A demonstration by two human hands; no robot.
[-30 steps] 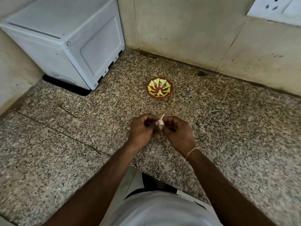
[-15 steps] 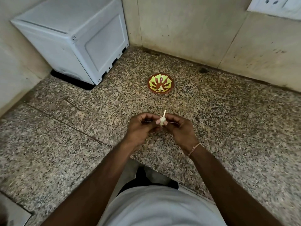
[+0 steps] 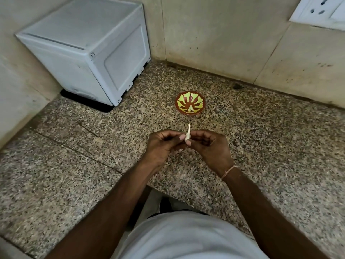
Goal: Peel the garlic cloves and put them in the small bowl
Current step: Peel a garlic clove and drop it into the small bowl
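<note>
Both hands raised together over the speckled granite tabletop [image 3: 270,146], near the middle of the view. Left hand [image 3: 160,146] curled, its thumb and forefinger pinching the left side of a garlic clove [image 3: 187,135]. Right hand [image 3: 211,146] likewise curled, its fingers [image 3: 189,143] pinching the same clove from the right and below. Clove pale and small, held between the two sets of fingertips, a thin white tail of skin or stem sticking up from its top toward the far side. Whether any skin is already loosened: cannot tell, too small.

Small bowl [image 3: 190,103] standing on the tabletop just beyond the hands, apart from them; reddish brown, with a yellow-green leaf pattern inside. Contents not clear against the pattern.

At the far left, a white box-shaped appliance [image 3: 84,43] set in the corner against the wall. Beige tiled wall [image 3: 224,34] running along the far edge of the tabletop, with a white socket plate [image 3: 317,12] at the upper right. A thin thread bracelet [image 3: 228,171] around the right wrist. At the near edge, a white shirt [image 3: 186,238] filling the bottom of the view between the two forearms.
</note>
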